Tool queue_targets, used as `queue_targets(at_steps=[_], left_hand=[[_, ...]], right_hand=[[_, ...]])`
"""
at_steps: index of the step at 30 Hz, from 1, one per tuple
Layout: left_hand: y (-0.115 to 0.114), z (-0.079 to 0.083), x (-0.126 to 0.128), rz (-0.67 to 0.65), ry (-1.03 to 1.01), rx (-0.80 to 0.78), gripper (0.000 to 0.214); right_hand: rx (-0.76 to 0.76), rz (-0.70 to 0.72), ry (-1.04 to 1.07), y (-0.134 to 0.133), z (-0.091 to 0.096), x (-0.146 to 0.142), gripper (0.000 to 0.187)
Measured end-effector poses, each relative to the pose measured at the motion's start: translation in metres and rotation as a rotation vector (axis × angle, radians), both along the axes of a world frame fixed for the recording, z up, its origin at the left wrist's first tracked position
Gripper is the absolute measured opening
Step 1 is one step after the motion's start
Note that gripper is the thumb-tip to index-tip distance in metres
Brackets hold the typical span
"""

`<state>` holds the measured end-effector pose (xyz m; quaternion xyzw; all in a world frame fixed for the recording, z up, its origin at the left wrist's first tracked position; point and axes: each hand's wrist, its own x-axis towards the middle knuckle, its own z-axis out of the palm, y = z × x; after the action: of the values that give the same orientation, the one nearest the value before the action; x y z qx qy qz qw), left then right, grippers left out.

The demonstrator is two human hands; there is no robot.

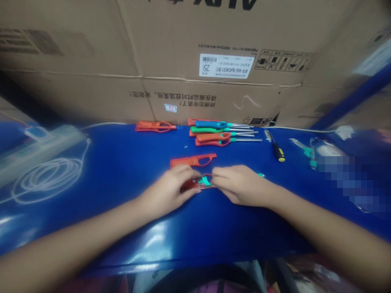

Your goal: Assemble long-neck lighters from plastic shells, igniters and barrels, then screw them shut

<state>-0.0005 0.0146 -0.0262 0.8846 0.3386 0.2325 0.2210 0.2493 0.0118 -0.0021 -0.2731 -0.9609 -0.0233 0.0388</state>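
An opened red long-necked lighter point(205, 181) lies low over the blue table, its turquoise trigger and inner parts exposed. My left hand point(177, 187) grips its handle end, thumb on the near side and fingers on the far side. At the trigger end, my right hand point(244, 185) has its fingers pinched together on the lighter, hiding much of that end. A small turquoise piece point(261, 175) shows just past the right hand's knuckles; whether it joins the lighter I cannot tell. Just beyond my left hand rests a loose red shell half point(180, 161).
Several assembled lighters point(214, 136) lie stacked at the back, with red shell pieces point(149, 126) to their left. A yellow-black screwdriver point(278, 152) and turquoise lighter parts point(307, 151) are on the right. Coiled white cable point(45, 175) lies left. A cardboard box point(171, 49) walls the back.
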Motion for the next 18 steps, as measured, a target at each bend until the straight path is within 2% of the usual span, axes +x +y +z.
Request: queue_targets(at_steps=[8,14,18], left_hand=[[-0.0013,-0.0051,-0.0019,-0.083,0.071,0.112,0.034],[-0.0012,-0.0045,-0.0013,-0.075,0.087,0.12,0.035],[-0.0012,-0.0032,-0.0006,-0.079,0.113,0.103,0.034]], right_hand=[[0.031,-0.025,-0.071,-0.0052,0.0019,-0.0016,0.023],[-0.062,-0.115,0.102,-0.0092,0.0004,-0.0019,0.025],[-0.092,-0.087,0.138,-0.0089,-0.0011,-0.0039,0.025]])
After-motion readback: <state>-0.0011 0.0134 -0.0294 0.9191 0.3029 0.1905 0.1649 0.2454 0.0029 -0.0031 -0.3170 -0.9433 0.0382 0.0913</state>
